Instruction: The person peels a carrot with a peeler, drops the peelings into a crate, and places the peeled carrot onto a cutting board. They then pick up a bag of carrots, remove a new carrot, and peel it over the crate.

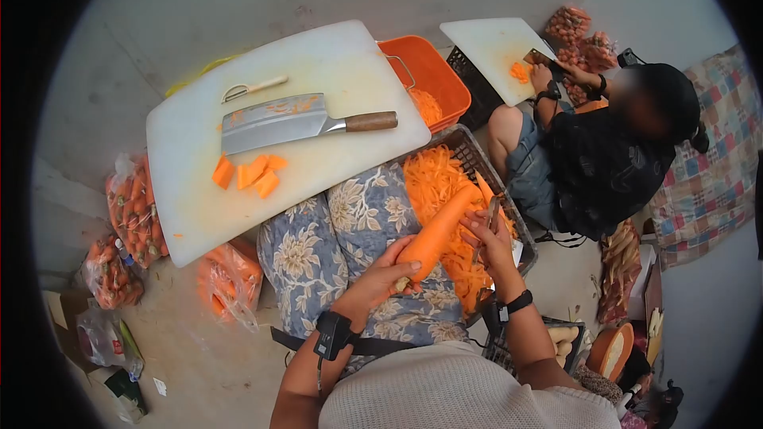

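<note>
A large peeled carrot (435,234) is held at its stem end by my left hand (388,270), its fingers wrapped round it. Close to the carrot's upper right side, my right hand (489,242) grips a peeler (492,213). Under the carrot's far end, a black crate (465,143) holds a heap of orange peelings (433,175). Up and left, a white cutting board (191,135) carries a cleaver (274,123) with a wooden handle, another peeler (254,89) and several cut carrot pieces (256,173).
An orange basin (457,83) stands behind the crate. At the upper right, a seated co-worker (612,159) cuts carrot on a second white board (493,40). Bags of carrots (133,202) lie at the left. A crate of pale roots (563,342) sits at the lower right.
</note>
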